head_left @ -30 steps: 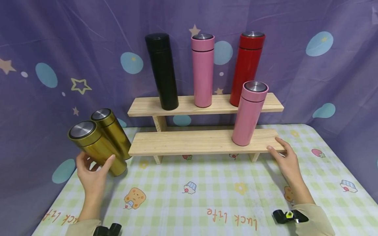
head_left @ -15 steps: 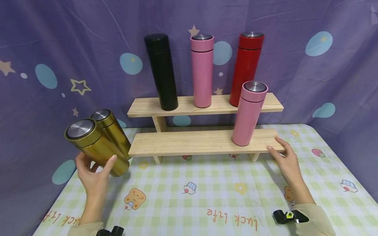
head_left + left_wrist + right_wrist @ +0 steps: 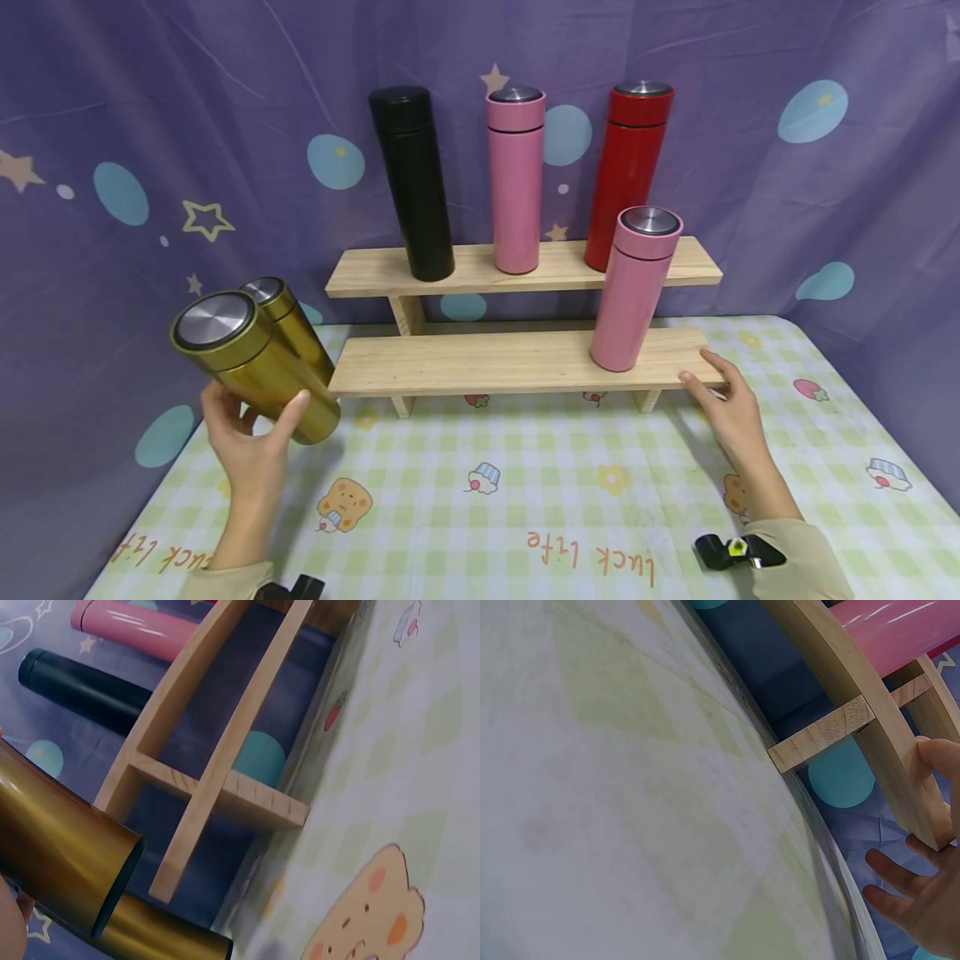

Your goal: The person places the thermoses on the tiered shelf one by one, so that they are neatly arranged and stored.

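My left hand [image 3: 251,446] grips a gold thermos bottle [image 3: 258,367] with a steel lid. In the left wrist view the bottle's base [image 3: 120,889] shows a gap from the tablecloth, so it is held up, tilted. Behind it a second gold thermos bottle [image 3: 296,321] stands left of the two-tier wooden shelf [image 3: 457,367], partly hidden. My right hand [image 3: 731,408] holds the right end of the lower tier. In the right wrist view the thumb [image 3: 937,756] lies on the board and other fingers are at its end. A pink thermos bottle [image 3: 633,292] stands on that tier's right part.
On the upper tier stand a black bottle [image 3: 416,187], another pink bottle [image 3: 516,183] and a red bottle [image 3: 630,167]. A checked cloth [image 3: 540,492] covers the table, and a purple curtain [image 3: 225,108] hangs behind.
My left hand has lifted the front gold bottle a little and moved it right, towards the shelf, covering more of the second gold bottle. My right hand has stayed on the shelf end.
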`<control>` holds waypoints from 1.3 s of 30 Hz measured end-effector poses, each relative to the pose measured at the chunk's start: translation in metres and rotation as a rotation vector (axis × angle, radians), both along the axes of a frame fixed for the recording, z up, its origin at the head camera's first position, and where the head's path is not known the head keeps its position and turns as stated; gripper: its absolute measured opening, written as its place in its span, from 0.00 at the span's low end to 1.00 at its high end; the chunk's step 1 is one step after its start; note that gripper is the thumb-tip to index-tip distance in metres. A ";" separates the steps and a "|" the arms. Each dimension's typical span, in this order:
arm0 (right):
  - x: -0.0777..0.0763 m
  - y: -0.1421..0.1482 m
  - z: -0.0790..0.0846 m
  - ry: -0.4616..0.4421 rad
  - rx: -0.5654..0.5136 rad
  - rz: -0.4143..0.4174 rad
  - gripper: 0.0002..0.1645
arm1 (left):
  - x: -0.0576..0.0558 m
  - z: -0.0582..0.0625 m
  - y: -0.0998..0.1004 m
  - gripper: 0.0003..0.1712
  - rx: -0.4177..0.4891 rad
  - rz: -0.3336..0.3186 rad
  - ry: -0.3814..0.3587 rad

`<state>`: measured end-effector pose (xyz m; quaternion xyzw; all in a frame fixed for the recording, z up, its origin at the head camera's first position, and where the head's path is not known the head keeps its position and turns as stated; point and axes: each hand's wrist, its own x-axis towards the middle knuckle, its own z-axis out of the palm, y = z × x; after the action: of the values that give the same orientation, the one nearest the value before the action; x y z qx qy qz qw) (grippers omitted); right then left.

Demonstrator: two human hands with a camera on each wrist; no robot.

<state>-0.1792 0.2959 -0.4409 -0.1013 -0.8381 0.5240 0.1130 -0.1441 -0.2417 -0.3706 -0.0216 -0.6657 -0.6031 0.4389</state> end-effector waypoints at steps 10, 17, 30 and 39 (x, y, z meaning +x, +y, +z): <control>0.001 0.000 0.000 0.002 -0.006 0.009 0.46 | -0.001 0.007 0.016 0.39 0.033 -0.086 0.068; 0.000 0.000 0.001 0.001 0.000 -0.002 0.46 | -0.001 0.011 0.029 0.40 -0.023 -0.127 0.069; -0.001 0.001 0.000 -0.008 0.011 -0.003 0.46 | -0.006 0.013 0.051 0.40 -0.125 -0.209 0.030; 0.000 0.001 0.000 -0.005 0.009 0.005 0.46 | -0.011 0.017 0.069 0.40 -0.103 -0.242 -0.028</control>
<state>-0.1793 0.2966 -0.4406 -0.1001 -0.8409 0.5203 0.1100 -0.1548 -0.1722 -0.3540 -0.1159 -0.6944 -0.6169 0.3519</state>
